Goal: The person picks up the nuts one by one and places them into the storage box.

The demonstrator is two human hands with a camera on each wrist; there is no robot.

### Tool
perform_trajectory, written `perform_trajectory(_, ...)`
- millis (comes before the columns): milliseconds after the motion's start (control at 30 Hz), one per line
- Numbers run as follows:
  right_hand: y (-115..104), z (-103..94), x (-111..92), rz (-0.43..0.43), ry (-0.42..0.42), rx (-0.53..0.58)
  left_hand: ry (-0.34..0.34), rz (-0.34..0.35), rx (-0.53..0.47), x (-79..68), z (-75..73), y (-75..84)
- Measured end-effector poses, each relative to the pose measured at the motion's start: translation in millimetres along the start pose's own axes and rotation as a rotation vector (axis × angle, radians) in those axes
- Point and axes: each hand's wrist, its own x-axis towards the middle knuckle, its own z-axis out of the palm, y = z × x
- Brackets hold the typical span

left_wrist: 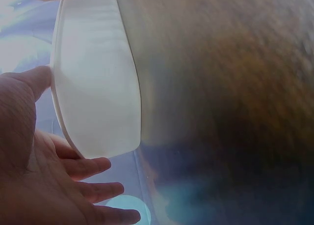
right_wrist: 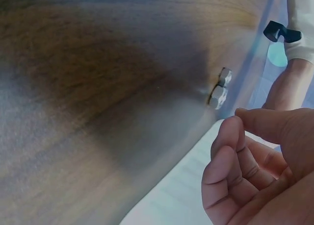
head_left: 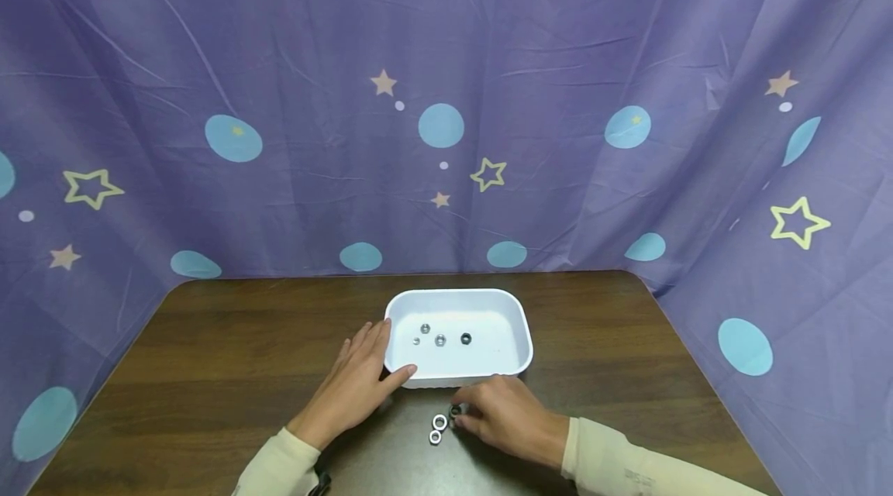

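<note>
A white tray (head_left: 460,372) stands on the table with several hex nuts in it: silver ones such as the nut (head_left: 440,340) and a dark nut (head_left: 466,339). My left hand (head_left: 359,384) rests against the tray's left end, fingers straight and thumb at the near rim. In front of the tray, my right hand (head_left: 505,415) pinches another dark nut (head_left: 456,410) between thumb and index finger; the fingers hide it in the right wrist view. Just left of those fingertips lie two silver nuts, a larger one (head_left: 439,422) and a smaller one (head_left: 436,438).
The brown wood-grain table (head_left: 244,356) extends to both sides of the tray. A purple curtain (head_left: 314,132) with stars and blue spots hangs behind it and along its sides. A dark strap piece (right_wrist: 280,33) sits at the left sleeve.
</note>
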Motion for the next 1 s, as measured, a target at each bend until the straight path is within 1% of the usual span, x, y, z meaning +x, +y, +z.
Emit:
perform_trajectory(100,-1.3,-4.7,-0.3,0.009,-0.002,0.01,0.005,0.004,-0.002,0.0,0.1,-0.1)
perform_trajectory(333,-4.8,-12.1,-1.7,0.0,0.001,-0.002,0.014,0.011,0.001,0.3,-0.4,0.1)
perform_trajectory(833,-10.8,-27.9,-6.1,0.031,-0.024,0.06,0.009,0.003,-0.006,-0.2,0.1,0.3)
perform_trajectory(1000,-11.1,-34.9,-7.8,0.033,-0.016,0.071,0.007,-0.001,-0.006,-0.9,0.3,0.1)
